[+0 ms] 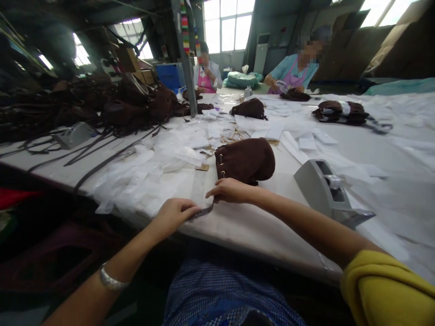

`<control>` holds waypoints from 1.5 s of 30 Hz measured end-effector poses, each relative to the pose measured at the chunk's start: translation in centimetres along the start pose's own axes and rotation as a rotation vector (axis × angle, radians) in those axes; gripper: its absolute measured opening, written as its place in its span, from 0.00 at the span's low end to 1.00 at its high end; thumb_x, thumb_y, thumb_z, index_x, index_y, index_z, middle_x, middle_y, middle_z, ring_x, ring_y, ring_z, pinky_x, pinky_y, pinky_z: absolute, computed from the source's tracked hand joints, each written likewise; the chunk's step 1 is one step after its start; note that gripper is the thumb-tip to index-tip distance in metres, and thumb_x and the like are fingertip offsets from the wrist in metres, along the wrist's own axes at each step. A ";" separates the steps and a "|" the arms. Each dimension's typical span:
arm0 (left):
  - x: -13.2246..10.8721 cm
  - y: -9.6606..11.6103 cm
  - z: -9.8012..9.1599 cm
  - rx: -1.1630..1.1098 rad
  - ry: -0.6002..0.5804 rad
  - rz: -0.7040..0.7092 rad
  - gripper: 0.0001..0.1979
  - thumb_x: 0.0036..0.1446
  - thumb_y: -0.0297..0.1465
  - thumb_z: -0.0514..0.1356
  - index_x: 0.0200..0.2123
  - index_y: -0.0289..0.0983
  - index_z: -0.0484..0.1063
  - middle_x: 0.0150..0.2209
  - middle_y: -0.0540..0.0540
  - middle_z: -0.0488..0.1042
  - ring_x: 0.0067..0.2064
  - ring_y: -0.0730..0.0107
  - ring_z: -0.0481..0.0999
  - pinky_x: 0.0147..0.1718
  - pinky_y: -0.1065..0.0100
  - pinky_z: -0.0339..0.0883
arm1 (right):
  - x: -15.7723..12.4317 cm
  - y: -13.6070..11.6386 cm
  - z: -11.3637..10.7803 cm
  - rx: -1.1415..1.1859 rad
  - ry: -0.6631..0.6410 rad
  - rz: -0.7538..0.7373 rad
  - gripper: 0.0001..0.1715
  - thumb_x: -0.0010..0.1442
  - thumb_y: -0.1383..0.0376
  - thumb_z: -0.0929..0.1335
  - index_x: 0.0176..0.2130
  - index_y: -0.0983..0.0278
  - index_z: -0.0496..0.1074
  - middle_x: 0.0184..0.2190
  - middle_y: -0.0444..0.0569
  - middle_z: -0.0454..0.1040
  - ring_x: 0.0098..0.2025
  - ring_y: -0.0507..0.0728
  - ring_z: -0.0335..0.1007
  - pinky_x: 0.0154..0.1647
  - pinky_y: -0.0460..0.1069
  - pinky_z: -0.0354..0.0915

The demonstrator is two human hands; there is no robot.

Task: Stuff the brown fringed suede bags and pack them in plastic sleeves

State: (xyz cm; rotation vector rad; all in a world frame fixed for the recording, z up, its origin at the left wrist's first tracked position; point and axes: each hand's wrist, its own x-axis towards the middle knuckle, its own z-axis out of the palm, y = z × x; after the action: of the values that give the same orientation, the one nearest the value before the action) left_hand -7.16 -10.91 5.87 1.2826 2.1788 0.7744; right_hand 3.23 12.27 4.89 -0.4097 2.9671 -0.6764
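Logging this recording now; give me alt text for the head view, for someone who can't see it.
A person's left hand and right hand hold a dark strap beside a brown bag with metal eyelets on a white table. A grey tape dispenser stands to the right; two other people are across the table.

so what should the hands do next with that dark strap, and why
Probably draw the dark strap gently straight between the left hand and the right hand. Both seem to have it pinched in their fingers, and the short length between them curves near the front edge of the table, just in front of the brown bag.
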 end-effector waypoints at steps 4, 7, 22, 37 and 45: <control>0.7 1.3 0.4 0.030 0.069 0.064 0.16 0.59 0.44 0.59 0.33 0.39 0.81 0.31 0.50 0.81 0.34 0.64 0.77 0.33 0.70 0.62 | 0.3 -1.2 -1.4 0.047 -0.096 0.062 0.38 0.59 0.72 0.69 0.66 0.60 0.61 0.33 0.44 0.81 0.35 0.53 0.74 0.36 0.44 0.59; -0.3 0.8 -0.9 0.085 0.198 -0.011 0.16 0.59 0.44 0.59 0.31 0.39 0.80 0.28 0.51 0.80 0.31 0.66 0.76 0.31 0.70 0.62 | -0.3 -0.8 -2.2 0.178 -0.197 0.072 0.25 0.62 0.66 0.69 0.59 0.63 0.70 0.31 0.45 0.81 0.32 0.52 0.74 0.33 0.43 0.59; 0.1 1.4 -0.4 -0.150 0.288 -0.050 0.18 0.58 0.45 0.59 0.29 0.36 0.76 0.24 0.48 0.77 0.27 0.67 0.76 0.27 0.71 0.63 | 0.6 -2.4 -1.4 0.340 -0.016 -0.049 0.21 0.66 0.59 0.67 0.55 0.66 0.73 0.20 0.41 0.74 0.24 0.50 0.69 0.31 0.43 0.60; 0.0 2.3 -1.2 0.006 0.254 0.050 0.17 0.61 0.41 0.57 0.29 0.37 0.79 0.23 0.50 0.77 0.26 0.69 0.75 0.28 0.71 0.62 | 0.4 -2.9 -3.0 0.338 -0.049 0.011 0.14 0.64 0.62 0.67 0.45 0.66 0.77 0.25 0.44 0.78 0.26 0.49 0.71 0.29 0.42 0.61; 0.8 2.6 -0.6 -0.191 0.200 0.014 0.19 0.58 0.46 0.60 0.35 0.35 0.77 0.25 0.47 0.78 0.27 0.66 0.78 0.28 0.70 0.66 | 0.8 -3.0 -2.5 0.497 -0.049 0.050 0.22 0.62 0.50 0.67 0.38 0.67 0.78 0.22 0.43 0.73 0.24 0.49 0.65 0.27 0.44 0.58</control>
State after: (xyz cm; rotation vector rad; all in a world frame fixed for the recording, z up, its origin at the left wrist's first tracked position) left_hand -6.25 -9.32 8.00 1.1686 2.1862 1.1304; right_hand 2.91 10.50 8.45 -0.3024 2.6181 -1.3238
